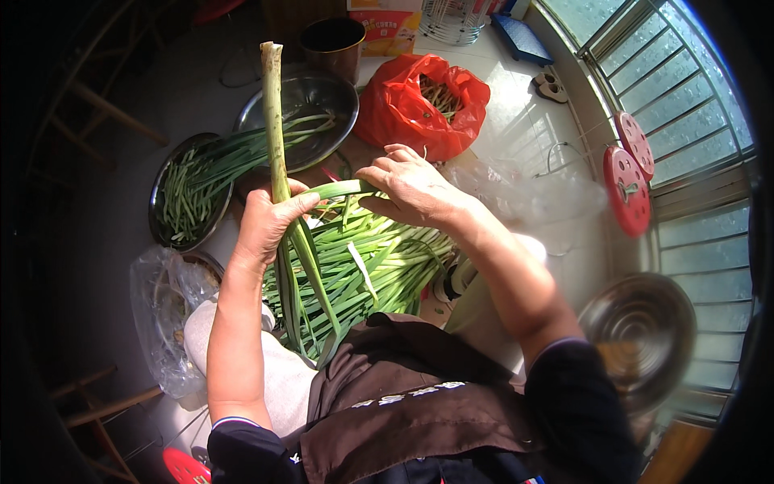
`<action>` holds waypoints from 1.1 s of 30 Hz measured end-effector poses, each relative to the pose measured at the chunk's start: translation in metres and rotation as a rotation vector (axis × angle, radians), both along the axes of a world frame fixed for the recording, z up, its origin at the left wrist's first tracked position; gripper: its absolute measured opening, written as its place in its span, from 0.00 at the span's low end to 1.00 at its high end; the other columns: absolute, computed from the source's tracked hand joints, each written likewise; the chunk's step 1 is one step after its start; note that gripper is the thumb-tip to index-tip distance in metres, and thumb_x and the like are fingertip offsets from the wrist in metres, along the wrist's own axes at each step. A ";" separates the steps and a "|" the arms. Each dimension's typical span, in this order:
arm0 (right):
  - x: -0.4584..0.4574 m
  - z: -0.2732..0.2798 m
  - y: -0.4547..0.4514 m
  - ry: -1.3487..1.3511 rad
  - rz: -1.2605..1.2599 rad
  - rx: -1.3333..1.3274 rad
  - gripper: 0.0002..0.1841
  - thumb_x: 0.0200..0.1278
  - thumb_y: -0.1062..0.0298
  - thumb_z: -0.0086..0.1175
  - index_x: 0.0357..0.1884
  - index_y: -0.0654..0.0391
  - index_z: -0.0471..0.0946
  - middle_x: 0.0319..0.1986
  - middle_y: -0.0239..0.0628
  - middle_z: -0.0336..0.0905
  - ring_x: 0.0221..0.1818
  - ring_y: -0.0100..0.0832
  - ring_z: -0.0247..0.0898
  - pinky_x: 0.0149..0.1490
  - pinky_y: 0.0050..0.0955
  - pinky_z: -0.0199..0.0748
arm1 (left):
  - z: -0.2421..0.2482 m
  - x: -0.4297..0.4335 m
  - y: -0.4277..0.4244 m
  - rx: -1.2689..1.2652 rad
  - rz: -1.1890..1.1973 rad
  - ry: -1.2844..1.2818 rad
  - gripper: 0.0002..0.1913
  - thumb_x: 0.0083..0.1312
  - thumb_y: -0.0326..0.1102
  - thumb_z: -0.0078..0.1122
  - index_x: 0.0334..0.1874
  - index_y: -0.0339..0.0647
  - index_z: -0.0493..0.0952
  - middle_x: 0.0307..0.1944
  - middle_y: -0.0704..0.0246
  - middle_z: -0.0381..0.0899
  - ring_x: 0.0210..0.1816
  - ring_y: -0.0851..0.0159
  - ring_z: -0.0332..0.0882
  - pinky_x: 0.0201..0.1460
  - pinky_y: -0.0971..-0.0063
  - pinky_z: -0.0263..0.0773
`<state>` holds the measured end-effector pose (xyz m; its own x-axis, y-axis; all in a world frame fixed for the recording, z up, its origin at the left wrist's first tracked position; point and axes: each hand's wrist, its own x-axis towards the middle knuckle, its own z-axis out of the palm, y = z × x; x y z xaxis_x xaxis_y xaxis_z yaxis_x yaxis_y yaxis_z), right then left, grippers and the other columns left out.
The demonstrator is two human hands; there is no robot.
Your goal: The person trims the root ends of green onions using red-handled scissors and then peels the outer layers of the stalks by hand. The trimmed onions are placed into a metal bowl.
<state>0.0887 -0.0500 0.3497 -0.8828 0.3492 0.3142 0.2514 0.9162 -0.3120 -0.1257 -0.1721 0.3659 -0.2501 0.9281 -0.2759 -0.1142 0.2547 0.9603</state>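
Note:
My left hand [266,221] is closed around a thick, pale green leek-like stalk [274,121]. The stalk stands nearly upright in the picture, its cut-looking end at the top and its long leaves hanging over my lap. A flat green leaf [341,189] stretches sideways from beside my left thumb. At its other end, my right hand [408,184] pinches the leaf between fingers and thumb. Below both hands lies a heap of long green leafy stalks [363,260], pale at the right and darker at the left.
Cut green pieces and long leafy stalks fill an oval metal bowl [158,224], some reaching over a larger metal basin [347,115]. A red plastic bag [387,100] holds thin brownish stalks. Clear plastic bags [151,327] lie left and right. A round metal basin [641,333] leans near the window.

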 end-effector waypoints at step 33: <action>-0.026 -0.011 -0.033 -0.069 0.140 -1.387 0.30 0.69 0.42 0.46 0.51 0.63 0.77 0.43 0.37 0.80 0.51 0.27 0.70 0.58 0.26 0.66 | -0.005 -0.074 -0.014 0.543 -0.155 -0.778 0.10 0.72 0.41 0.51 0.37 0.41 0.69 0.27 0.71 0.68 0.21 0.73 0.62 0.20 0.81 0.62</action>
